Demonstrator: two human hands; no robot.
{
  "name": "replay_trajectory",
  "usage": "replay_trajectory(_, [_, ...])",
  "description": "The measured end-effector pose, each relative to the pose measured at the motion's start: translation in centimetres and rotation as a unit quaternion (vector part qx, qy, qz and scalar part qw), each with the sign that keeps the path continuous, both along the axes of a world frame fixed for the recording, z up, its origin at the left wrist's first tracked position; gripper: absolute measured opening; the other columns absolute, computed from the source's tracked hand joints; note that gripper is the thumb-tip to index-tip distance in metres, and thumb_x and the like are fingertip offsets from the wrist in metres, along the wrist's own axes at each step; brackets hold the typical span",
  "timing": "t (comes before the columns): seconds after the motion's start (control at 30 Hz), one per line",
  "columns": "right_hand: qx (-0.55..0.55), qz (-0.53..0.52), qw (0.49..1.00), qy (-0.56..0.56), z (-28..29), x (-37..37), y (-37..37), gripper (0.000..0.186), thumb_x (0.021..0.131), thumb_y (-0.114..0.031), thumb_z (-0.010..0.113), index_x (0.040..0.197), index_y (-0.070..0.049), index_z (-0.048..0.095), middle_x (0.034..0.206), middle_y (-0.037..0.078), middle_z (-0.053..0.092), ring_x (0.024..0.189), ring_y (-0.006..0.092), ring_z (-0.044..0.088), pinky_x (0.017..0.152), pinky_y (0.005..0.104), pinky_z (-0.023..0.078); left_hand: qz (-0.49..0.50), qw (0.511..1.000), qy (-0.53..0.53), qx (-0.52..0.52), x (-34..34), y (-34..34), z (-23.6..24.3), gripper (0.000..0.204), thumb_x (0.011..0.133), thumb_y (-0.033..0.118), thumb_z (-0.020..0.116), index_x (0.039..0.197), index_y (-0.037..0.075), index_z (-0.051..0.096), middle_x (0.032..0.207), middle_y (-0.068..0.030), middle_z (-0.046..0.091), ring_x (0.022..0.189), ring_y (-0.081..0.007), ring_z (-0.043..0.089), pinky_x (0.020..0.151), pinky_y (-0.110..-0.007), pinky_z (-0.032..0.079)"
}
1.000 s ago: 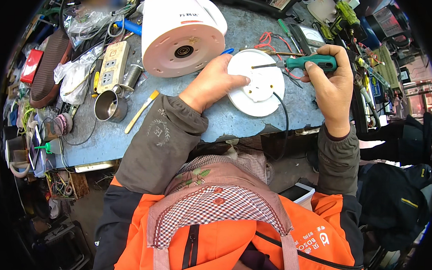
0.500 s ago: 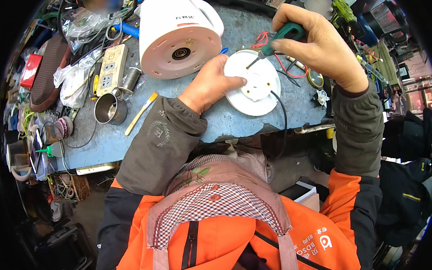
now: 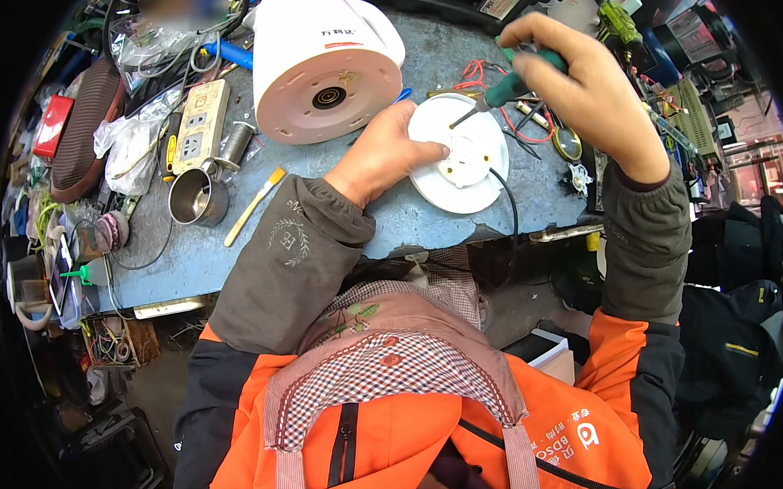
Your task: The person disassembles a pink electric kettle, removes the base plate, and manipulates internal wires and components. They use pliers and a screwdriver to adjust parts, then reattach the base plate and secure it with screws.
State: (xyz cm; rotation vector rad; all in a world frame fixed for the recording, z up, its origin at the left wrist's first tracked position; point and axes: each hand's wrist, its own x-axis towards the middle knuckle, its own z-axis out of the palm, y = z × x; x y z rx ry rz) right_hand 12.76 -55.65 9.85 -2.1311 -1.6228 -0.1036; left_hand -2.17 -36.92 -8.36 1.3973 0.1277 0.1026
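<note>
A round white kettle base [image 3: 473, 192] is held tilted above the blue workbench, its screw-hole side facing me. My left hand [image 3: 386, 149] grips its left edge, thumb pressed on the face. In my right hand [image 3: 578, 83] is a green-handled screwdriver [image 3: 507, 89], fingers closed around the handle. The driver slants down to the left, its tip at the upper screw hole of the base. A black cord [image 3: 515, 216] runs from the base's right side over the bench edge. Just left of my left hand, a white electric kettle [image 3: 315, 78] lies on its side, underside toward me.
On the left are a metal cup [image 3: 198, 198], a wooden-handled brush [image 3: 253, 209], a power strip [image 3: 201, 124] and a brown ribbed case [image 3: 86, 139]. Red and black test leads [image 3: 525, 135] lie beyond the base. A green power tool [image 3: 619, 24] sits at the far right.
The screwdriver has tilted further over to the right, and my right hand has shifted slightly right with it. The base has moved down a little in my left hand.
</note>
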Motion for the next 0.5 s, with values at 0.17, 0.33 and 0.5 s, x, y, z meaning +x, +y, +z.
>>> replay_trajectory(0.17, [-0.065, -0.118, 0.990, -0.043, 1.2, -3.1, 0.3, 0.028, 0.102, -0.023, 0.073, 0.117, -0.001, 0.065, 0.092, 0.011, 0.067, 0.085, 0.0217, 0.065, 0.078, 0.0352, 0.052, 0.007, 1.000, 0.006, 0.010, -0.2, 0.1, 0.4, 0.050, 0.093, 0.005, 0.083, 0.135, -0.011, 0.061, 0.120, -0.0166, 0.076, 0.104, -0.0201, 0.077, 0.093, -0.034, 0.063])
replay_trajectory(0.33, [0.025, 0.063, 0.996, -0.057, 0.5, -2.0, -0.7, 0.042, 0.099, -0.031, 0.078, 0.122, -0.001, 0.063, 0.092, 0.014, 0.064, 0.081, 0.0229, 0.062, 0.077, 0.0368, 0.052, -0.002, 1.000, -0.015, 0.022, 0.1, 0.1, 0.1, 0.049, 0.093, 0.005, 0.083, 0.134, -0.010, 0.061, 0.120, -0.0162, 0.076, 0.104, -0.0202, 0.077, 0.093, -0.034, 0.063])
replay_trajectory(0.5, [-0.082, -0.068, 0.993, 0.046, 1.3, -2.1, -0.7, 0.034, 0.093, -0.008, 0.073, 0.124, 0.000, 0.062, 0.109, 0.008, 0.058, 0.097, 0.0225, 0.059, 0.092, 0.0319, 0.050, -0.001, 1.000, 0.001, 0.006, 0.1, 0.1, -0.2, 0.050, 0.093, 0.005, 0.083, 0.135, -0.010, 0.061, 0.121, -0.0165, 0.076, 0.105, -0.0205, 0.077, 0.093, -0.034, 0.064])
